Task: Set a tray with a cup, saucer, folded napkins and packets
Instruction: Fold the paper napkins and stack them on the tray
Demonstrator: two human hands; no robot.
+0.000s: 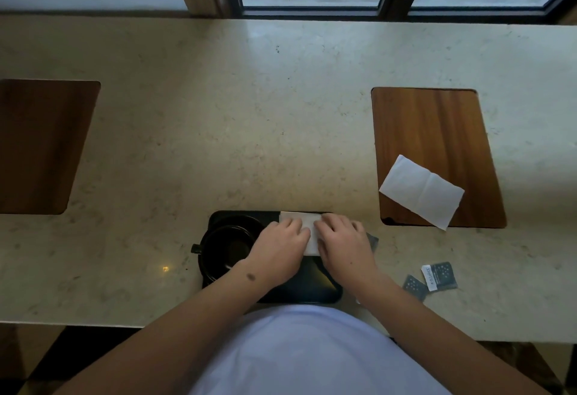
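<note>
A black tray (315,285) lies at the counter's near edge. On its left part a black cup (226,249) sits on a black saucer (240,221), handle pointing left. A folded white napkin (307,226) lies on the tray's far right part. My left hand (279,251) and my right hand (342,243) both rest flat on that napkin, fingers pointing away from me. A second white napkin (421,191) lies partly unfolded on the right wooden inlay. Two dark packets (439,276) (414,287) lie on the counter right of the tray; another packet (372,241) peeks from under my right hand.
The pale stone counter (249,113) has a wooden inlay at the right (437,132) and another at the left (40,145). A window frame runs along the far edge. My light shirt fills the bottom of the view.
</note>
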